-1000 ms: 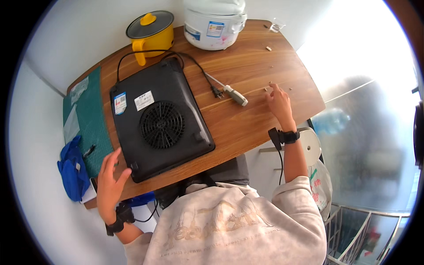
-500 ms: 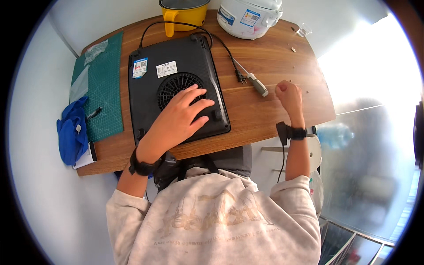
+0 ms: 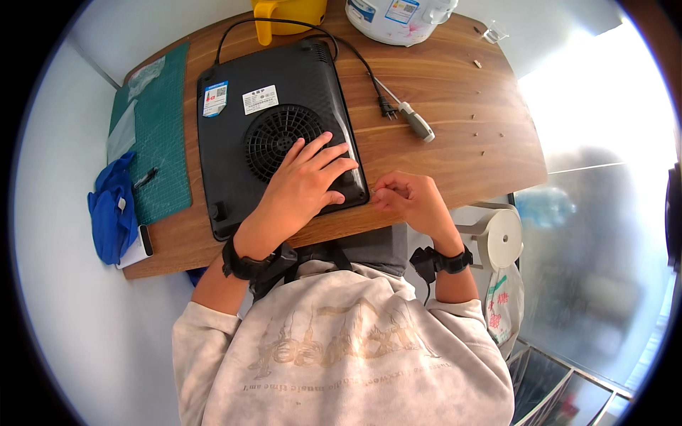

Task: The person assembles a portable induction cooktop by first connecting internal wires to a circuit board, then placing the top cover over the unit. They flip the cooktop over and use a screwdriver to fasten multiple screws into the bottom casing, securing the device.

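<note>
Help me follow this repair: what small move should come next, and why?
Probably bring the right hand to the cooker's near right corner: its fingers are pinched as if on something small, right beside that corner, while the left hand lies flat on the upturned induction cooker.

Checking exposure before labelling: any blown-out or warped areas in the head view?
Head view: daylight blows out the upper right past the wooden table; fisheye bends the table edges and blackens the corners; the left hand on the upturned black cooker and the right hand stay sharp.
</note>
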`<action>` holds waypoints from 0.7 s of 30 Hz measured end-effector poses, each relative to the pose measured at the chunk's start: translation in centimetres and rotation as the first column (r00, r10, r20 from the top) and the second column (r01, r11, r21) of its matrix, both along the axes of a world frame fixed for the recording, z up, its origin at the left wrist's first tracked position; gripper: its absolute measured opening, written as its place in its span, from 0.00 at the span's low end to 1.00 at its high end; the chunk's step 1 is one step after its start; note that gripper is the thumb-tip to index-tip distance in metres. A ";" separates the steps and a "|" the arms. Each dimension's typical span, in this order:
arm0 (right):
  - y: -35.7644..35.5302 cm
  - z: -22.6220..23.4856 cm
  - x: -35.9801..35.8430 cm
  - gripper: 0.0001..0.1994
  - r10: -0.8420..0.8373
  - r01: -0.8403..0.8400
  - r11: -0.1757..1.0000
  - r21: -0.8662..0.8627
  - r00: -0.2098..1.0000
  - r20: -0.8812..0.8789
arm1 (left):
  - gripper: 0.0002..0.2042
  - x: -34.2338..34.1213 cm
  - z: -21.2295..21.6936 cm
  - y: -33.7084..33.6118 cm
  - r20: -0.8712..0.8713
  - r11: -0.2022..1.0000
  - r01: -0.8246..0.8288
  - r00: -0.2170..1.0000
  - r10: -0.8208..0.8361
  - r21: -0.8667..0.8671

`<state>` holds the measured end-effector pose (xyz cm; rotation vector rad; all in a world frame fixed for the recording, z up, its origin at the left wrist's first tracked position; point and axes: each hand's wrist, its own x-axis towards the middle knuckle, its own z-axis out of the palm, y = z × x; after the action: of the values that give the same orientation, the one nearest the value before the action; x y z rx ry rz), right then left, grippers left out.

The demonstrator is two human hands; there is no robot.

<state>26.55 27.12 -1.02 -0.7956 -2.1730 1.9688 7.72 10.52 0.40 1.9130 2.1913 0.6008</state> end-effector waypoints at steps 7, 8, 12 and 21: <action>-0.8 -0.3 -0.8 0.04 0.035 -0.040 0.993 0.108 0.998 0.050 | 0.28 -0.1 -0.3 -0.2 -0.004 1.000 0.005 1.000 -0.005 0.029; -0.9 -0.5 -0.8 0.04 0.029 -0.034 0.993 0.115 0.999 0.044 | 0.28 -0.1 -0.3 -0.2 -0.004 0.999 0.012 1.000 -0.012 0.040; -1.1 -0.7 -1.0 0.04 0.015 -0.022 0.984 0.175 0.999 0.040 | 0.28 -0.1 -0.4 -0.1 0.038 0.998 0.010 0.999 -0.012 0.054; -1.5 -0.5 -1.3 0.06 -0.030 0.008 0.984 0.179 0.993 0.118 | 0.28 -0.1 -0.6 -0.2 0.045 0.998 0.003 0.999 -0.005 0.060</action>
<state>25.28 25.60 -1.52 -0.9237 -2.3584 1.7276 7.62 10.32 -0.23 1.9127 2.1652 0.7095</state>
